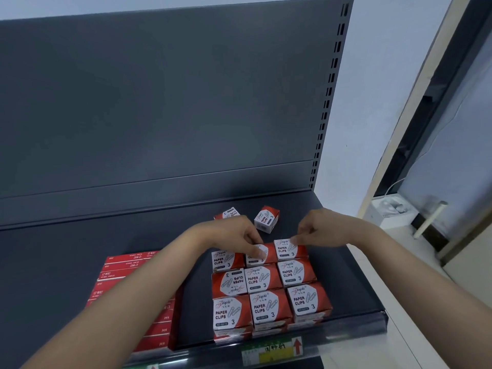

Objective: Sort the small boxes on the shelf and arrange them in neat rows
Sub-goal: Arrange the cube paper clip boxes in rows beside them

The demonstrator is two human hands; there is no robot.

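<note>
Status: paper clip boxes (266,280) form a three-by-three block at lower centre-right of the frame, on the shelf (80,262), with the front row at the shelf lip. Left grip (234,235) is curled over the back-middle box (259,253), grasping it. Right grip (322,230) has fingertips at the far edge of the back-right box (288,249); pinch or plain touch, can't tell.

Step in hand looks like squaring the back row. To do it well: draw both boxes toward the middle row together until they touch it, then close the side gaps. Keep pressure low and flat so light cartons slide rather than tip.

Middle-left box (231,282) has its print turned round versus the rest; rotate it. Half-hidden loose box (227,213) and askew loose box (266,219) lie just behind the block and need slots, probably a fourth row.

Staple boxes (138,283), stacked at lower left beside the block, look sorted.
</note>
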